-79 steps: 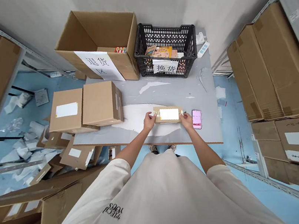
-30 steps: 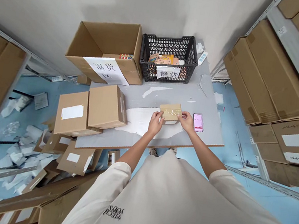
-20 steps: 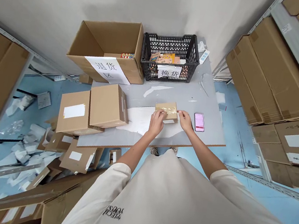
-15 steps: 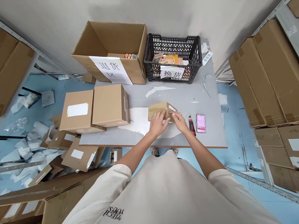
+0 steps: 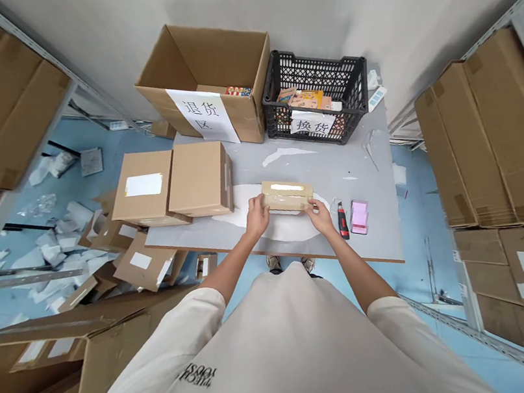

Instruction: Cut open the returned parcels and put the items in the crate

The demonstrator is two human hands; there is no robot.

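A small taped cardboard box [image 5: 287, 201] with a white label strip is held between my two hands over the grey table [image 5: 216, 240]. My left hand [image 5: 258, 214] grips its left end, fingers closed against the cardboard. At the opposite end, my right hand [image 5: 318, 217] pinches the right corner. White paper [image 5: 286, 230] lies beneath the box. Just right of my right hand are a red and black box cutter [image 5: 343, 222] and a phone with a pink screen [image 5: 359, 217].
Two closed cartons [image 5: 200, 174] stand on the table's left. Behind are a large open carton [image 5: 204, 56] and a black plastic crate [image 5: 309, 125], both holding small packets. Shelves with big boxes [image 5: 502, 134] flank both sides. Scrap paper and opened boxes [image 5: 141, 260] litter the floor at left.
The small box has been turned so its long side faces me, label strip showing. My left hand has shifted left to its end; my right hand has moved slightly right.
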